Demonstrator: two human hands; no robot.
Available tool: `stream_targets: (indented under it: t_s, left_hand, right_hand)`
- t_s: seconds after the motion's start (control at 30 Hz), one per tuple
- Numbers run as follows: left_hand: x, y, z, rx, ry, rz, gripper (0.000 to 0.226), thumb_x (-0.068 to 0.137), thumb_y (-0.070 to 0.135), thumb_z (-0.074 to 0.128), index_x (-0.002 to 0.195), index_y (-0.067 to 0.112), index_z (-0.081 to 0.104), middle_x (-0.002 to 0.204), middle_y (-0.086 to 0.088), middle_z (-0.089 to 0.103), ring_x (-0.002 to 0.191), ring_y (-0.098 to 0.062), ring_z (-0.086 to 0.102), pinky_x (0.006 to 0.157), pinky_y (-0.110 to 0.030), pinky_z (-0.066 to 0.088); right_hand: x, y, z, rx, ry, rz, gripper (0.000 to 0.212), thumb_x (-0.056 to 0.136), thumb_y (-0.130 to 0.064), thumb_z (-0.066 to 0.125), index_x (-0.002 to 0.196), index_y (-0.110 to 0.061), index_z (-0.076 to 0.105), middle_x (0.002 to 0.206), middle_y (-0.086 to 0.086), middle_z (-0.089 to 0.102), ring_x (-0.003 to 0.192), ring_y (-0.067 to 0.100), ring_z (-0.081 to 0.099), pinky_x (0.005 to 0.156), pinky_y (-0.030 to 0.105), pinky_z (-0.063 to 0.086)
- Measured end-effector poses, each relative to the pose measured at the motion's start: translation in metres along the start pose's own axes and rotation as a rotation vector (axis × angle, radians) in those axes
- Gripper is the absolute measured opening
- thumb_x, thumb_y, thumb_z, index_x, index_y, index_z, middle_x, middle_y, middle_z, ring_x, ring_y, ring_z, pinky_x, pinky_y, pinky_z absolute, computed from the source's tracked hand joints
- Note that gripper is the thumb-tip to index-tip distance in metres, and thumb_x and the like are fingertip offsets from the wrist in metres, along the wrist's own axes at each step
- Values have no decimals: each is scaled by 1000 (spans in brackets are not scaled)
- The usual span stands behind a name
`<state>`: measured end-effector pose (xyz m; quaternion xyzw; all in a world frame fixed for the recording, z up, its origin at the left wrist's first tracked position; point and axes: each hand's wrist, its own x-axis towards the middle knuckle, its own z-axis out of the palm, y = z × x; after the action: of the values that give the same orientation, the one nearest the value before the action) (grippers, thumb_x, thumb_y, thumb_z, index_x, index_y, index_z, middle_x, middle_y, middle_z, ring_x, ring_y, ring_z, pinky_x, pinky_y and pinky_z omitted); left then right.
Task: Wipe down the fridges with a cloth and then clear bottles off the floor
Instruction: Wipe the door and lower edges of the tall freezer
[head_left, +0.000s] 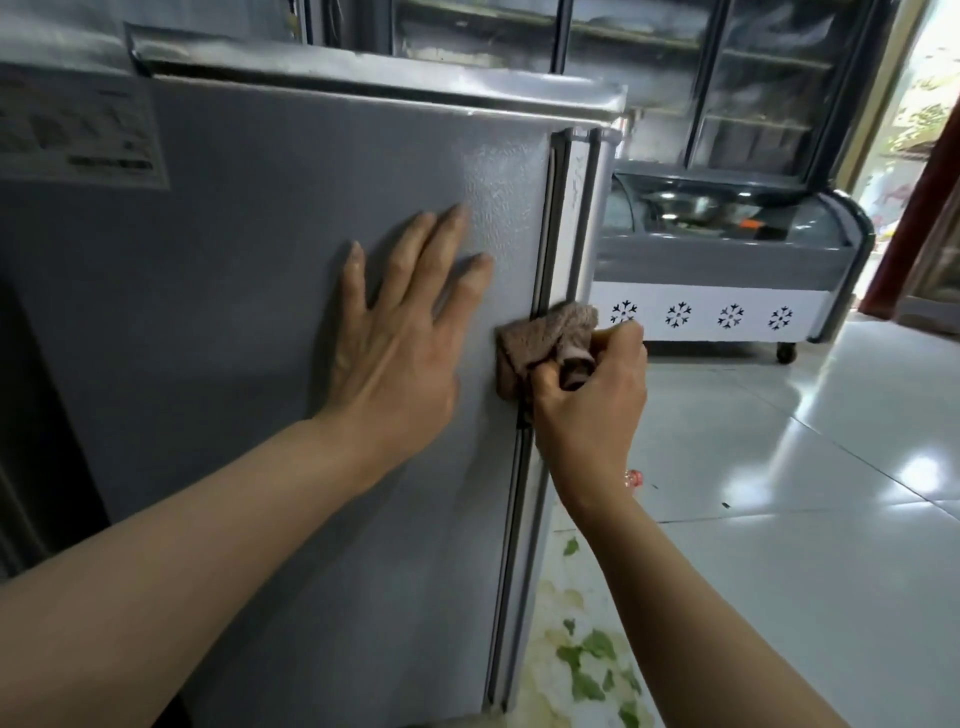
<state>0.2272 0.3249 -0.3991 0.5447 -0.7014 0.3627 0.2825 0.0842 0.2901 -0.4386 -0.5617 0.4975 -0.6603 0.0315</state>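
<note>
Grey fridge door (260, 312), 1 cloth (545, 343) gripped by right hand (587, 410), left hand (400, 332) flat

Pretty bright overall, daylight pouring in from the doorway (930, 104) at far right and blowing out there. Big white glare patches on the floor (831, 441) tiles. Soft sheen on the fridge (234, 260) door near its top right, faint shadow under the left hand (395, 332). Darker down the left edge. Heavy wide-angle bend, straight lines bowing toward the corners. Slightly soft everywhere, label (78, 135) text smeared and unreadable, glass cabinets (675, 78) at the back hazy with reflections.
</note>
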Motion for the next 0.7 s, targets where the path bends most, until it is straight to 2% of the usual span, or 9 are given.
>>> stream_targets:
  t_s: [0.17, 0.3, 0.4, 0.5, 0.6, 0.7]
  left_hand:
    - [-38, 6, 28, 35, -8, 73, 71, 69, 9, 49, 139, 12, 35, 156, -14, 19, 142, -30, 15, 106, -58, 7]
    - [-67, 15, 48, 34, -69, 127, 67, 72, 12, 42, 139, 14, 34, 156, -12, 16, 143, -29, 15, 105, -58, 8]
    - [-85, 21, 60, 28, -86, 149, 62, 76, 10, 33, 138, 15, 33, 156, -8, 14, 143, -28, 14, 105, -58, 8]
    - [-106, 25, 74, 1, -131, 181, 65, 75, 7, 40, 139, 14, 33, 156, -9, 12, 144, -28, 12, 106, -58, 7]
    - [-133, 30, 90, -5, -151, 228, 59, 80, 8, 31, 139, 11, 33, 156, -9, 12, 143, -28, 13, 107, -59, 8]
    - [-158, 32, 107, -6, -163, 274, 57, 84, 6, 27, 141, 9, 31, 156, -9, 14, 143, -27, 15, 108, -57, 6]
  right_hand:
    - [-34, 28, 4, 30, -6, 6, 31, 73, -2, 67, 91, -9, 42, 99, 15, 48, 76, 6, 37, 67, 17, 33]
    - [-56, 51, 13, 97, 25, 0, 31, 73, -4, 65, 96, -7, 45, 103, 15, 48, 90, 20, 47, 72, 18, 38]
    - [-79, 74, 16, 109, 5, 22, 32, 71, -13, 58, 96, -17, 38, 103, 15, 50, 92, 27, 51, 74, 25, 41]
    - [-99, 96, 19, 105, -14, 41, 32, 71, -15, 57, 98, -10, 42, 107, 16, 50, 93, 26, 51, 75, 25, 42]
    - [-128, 121, 21, 107, -67, 66, 37, 71, -25, 52, 102, -7, 43, 108, 15, 48, 94, 27, 52, 78, 25, 44]
    - [-155, 146, 21, 142, -116, 90, 38, 71, -22, 48, 106, -11, 41, 113, 13, 43, 101, 26, 50, 84, 24, 45]
